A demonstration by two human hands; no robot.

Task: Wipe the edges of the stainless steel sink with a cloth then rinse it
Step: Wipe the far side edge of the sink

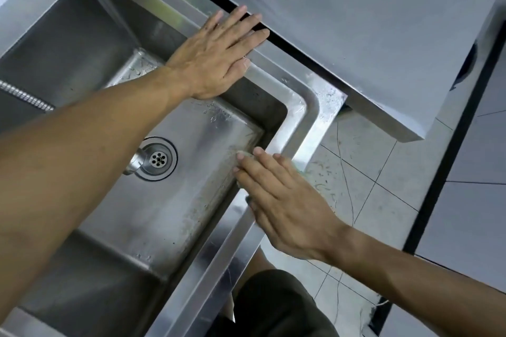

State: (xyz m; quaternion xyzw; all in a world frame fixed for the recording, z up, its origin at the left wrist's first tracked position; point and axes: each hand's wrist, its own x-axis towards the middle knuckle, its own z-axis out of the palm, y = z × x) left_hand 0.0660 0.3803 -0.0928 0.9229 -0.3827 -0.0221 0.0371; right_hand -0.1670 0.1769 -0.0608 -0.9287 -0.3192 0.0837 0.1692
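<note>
Wiping step — right hand [284, 200] presses cloth [247, 154] flat-fingered on sink [306, 117] rim near its corner | left hand [216, 55] open, braced on far rim | next — likely continue round the corner, then rinse

Both forearms [82, 161] are bare, no sleeves or jewellery showing; dark olive shorts [273, 306] cover the leg.

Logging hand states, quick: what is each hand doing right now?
Left hand: open, flat on the sink rim.
Right hand: open, pressing the cloth on the rim.
</note>
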